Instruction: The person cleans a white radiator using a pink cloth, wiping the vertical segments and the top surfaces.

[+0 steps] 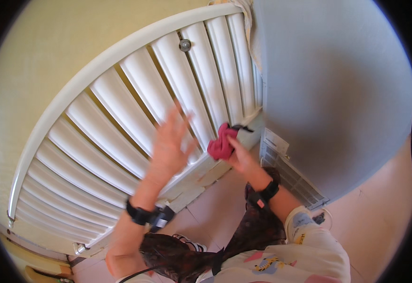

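Possibly, knuckles could be rapped if left hand [168, 144], blurred and empty, is swung too close to radiator [122, 106]; cloth [221, 144] could be dropped if pinch of right hand [241, 158] is loosened. Left hand is raised before radiator, fingers spread; contact can't be told. Lower, cloth is gripped by right hand near radiator's lower edge, forearm angled up-left.

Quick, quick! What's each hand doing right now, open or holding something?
Left hand: open and blurred, nothing seen in it, in front of the white radiator.
Right hand: closed, holding a crumpled dark pink cloth.
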`<state>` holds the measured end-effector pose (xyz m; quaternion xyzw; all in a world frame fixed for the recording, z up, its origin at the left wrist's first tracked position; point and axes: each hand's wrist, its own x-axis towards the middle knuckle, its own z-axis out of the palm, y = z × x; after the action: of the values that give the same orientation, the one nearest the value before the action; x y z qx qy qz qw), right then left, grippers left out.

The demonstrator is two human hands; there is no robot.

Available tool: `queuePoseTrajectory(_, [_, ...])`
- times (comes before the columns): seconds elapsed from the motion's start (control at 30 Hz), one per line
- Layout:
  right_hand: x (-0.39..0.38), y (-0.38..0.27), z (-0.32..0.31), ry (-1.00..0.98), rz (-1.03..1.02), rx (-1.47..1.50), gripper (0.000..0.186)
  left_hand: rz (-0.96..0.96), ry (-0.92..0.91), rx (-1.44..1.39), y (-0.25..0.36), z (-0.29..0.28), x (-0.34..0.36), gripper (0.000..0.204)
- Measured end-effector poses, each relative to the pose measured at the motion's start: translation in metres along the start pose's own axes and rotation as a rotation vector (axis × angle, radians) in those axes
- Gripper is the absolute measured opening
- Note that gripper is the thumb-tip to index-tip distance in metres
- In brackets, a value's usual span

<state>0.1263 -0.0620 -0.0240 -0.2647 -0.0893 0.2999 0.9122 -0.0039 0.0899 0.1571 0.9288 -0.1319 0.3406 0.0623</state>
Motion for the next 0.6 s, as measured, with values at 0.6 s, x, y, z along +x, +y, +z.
queuePoseTrajectory(0.6, [0.113, -0.093, 0.126, 0.159, -1.44, -1.477, 0.047, -0.057, 0.445, 0.766, -0.11, -0.145, 0.107, 0.048])
